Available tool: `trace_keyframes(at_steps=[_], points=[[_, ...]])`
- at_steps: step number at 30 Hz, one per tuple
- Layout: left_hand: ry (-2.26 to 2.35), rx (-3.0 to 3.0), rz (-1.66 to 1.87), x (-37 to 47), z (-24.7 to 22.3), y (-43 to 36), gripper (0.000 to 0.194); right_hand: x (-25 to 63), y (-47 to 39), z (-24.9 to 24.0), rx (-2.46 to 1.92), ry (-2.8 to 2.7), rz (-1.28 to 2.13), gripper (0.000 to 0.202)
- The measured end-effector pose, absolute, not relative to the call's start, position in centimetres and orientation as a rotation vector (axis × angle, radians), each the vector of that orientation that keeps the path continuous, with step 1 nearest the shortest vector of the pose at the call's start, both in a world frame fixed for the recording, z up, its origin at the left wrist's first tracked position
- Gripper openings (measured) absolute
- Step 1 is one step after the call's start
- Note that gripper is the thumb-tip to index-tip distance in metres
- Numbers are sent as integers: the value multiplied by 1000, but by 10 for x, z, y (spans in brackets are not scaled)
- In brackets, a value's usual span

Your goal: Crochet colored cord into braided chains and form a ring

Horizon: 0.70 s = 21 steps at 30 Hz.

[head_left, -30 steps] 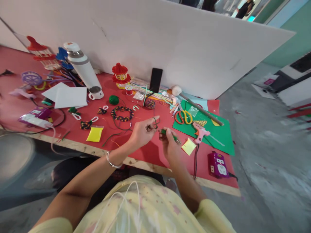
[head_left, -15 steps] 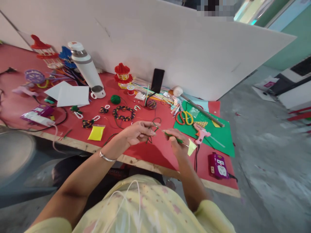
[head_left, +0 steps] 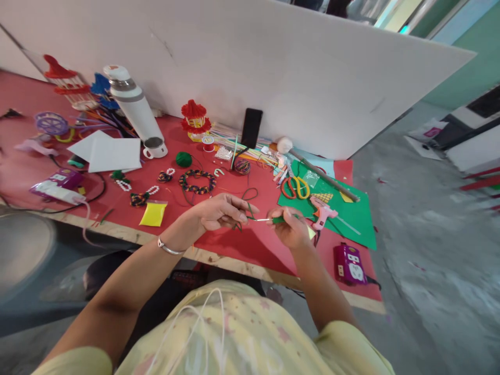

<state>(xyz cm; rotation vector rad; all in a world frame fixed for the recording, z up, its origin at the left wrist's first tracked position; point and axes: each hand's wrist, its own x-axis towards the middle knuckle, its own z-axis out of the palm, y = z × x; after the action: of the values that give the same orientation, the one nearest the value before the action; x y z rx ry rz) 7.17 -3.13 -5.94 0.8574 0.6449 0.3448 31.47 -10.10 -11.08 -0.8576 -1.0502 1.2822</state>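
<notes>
My left hand (head_left: 222, 212) pinches a dark green yarn (head_left: 250, 194), which loops up above the fingers and dangles a little below them. To its right, my right hand (head_left: 289, 227) is closed around the green handle of a crochet hook (head_left: 278, 220). The hook's thin metal shaft points left and its tip meets the yarn beside my left fingertips. Both hands are above the red table (head_left: 250, 242) near its front edge. Behind them lie a ring of dark and orange yarn (head_left: 197, 182) and a green yarn ball (head_left: 183, 159).
A white flask (head_left: 135, 107) and a cup (head_left: 155, 148) stand at the back left. A phone (head_left: 252, 128) leans near the white board. Scissors (head_left: 296, 187), a pink glue gun (head_left: 323, 212) and a purple power socket (head_left: 350, 264) are on the right.
The hook has turned from slanting down rightward to nearly level, and my right hand has moved slightly right. The yarn loop now rises higher above my left fingers. The whole view has shifted slightly.
</notes>
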Motion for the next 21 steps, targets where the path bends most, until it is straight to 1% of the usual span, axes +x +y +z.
trace_keyframes(at_steps=[2, 3, 6, 9, 11, 13, 15, 17, 21], points=[[648, 865, 347, 76, -62, -32, 34, 303, -101, -119, -844, -912, 1333, 34], [659, 884, 381, 79, -63, -33, 39, 296, -100, -122, -831, -871, 1344, 34], [766, 1067, 662, 92, -69, -41, 60, 273, -101, -125, -857, -806, 1292, 30], [957, 1352, 923, 105, -80, -50, 66, 254, -103, -126, -993, -769, 1036, 25], [1020, 1422, 982, 112, -87, -55, 66, 245, -106, -127, -1077, -782, 853, 24], [1009, 1360, 1020, 116, -90, -59, 65, 240, -110, -129, -1127, -834, 715, 25], [944, 1176, 1013, 118, -88, -60, 64, 239, -113, -132, -1115, -909, 625, 25], [853, 955, 921, 114, -83, -59, 64, 242, -115, -134, -1063, -993, 582, 25], [735, 782, 696, 92, -72, -49, 60, 265, -112, -126, -974, -1170, 644, 24]])
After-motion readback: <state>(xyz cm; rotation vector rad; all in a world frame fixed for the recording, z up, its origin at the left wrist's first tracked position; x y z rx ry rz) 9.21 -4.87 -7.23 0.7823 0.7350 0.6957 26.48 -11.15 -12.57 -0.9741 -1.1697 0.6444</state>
